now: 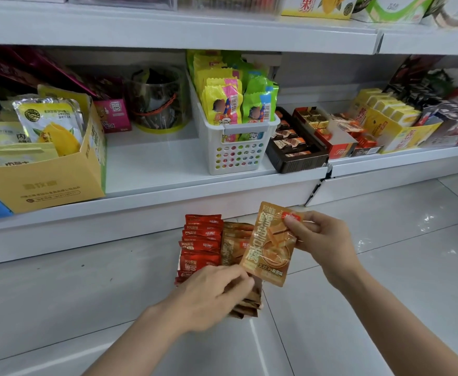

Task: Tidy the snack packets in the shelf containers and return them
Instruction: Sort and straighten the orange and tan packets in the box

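On the floor below the shelf stands a container holding a row of red snack packets [201,241] and beside it a row of orange-brown packets [233,245]. The container's walls are hidden by the packets and my hand. My right hand [321,236] pinches one orange packet [269,246] by its top corner and holds it up above the rows. My left hand [211,297] lies over the near end of the rows, fingers curled on the brown packets there.
The shelf [154,164] above has a free gap between a yellow carton [46,183] on the left and a white perforated basket [236,147] of green and yellow packets. Chocolate trays [298,147] and boxes stand to the right. White tiled floor [358,308] lies around.
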